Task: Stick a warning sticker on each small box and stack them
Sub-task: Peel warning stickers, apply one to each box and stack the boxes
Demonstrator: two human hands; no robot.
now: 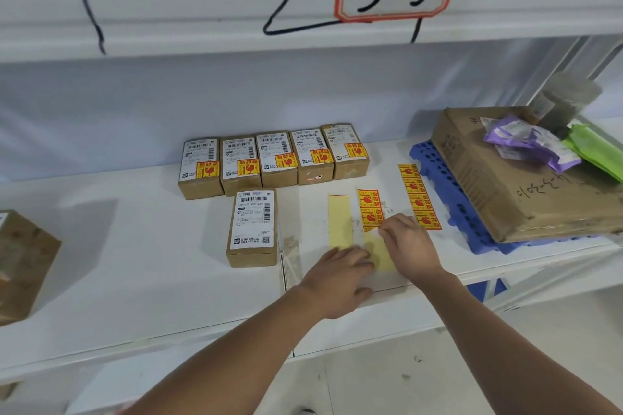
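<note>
Cardboard, back row: a row of five small boxes (273, 160) stands side by side at centre frame, each already wearing a red-and-yellow warning sticker.
Next box: the unlabelled box (253, 227) lies just in front of that row on the white shelf (135, 263), with no sticker on it yet.
Sticker supply: the part-used strip (379, 254) lies right of centre, two stickers left at its far end.
Left grip: your left hand (337, 280) lies flat with fingers straight, pressing the strip's bare yellow backing onto the shelf.
Right grip: your right hand (409, 246) is narrow, fingertips seemingly pinching a corner of the lowest sticker (371, 218).
Doing it well: keep the backing pinned, peel slowly from the corner so the sticker does not curl or tear, then carry it left to the bare box.
Nearby: a spent backing strip (339, 222) lies beside your left hand, and a full strip (418, 195) just past your right.
Far right: a large carton (505, 185) rests on a blue tray (448, 199).
</note>
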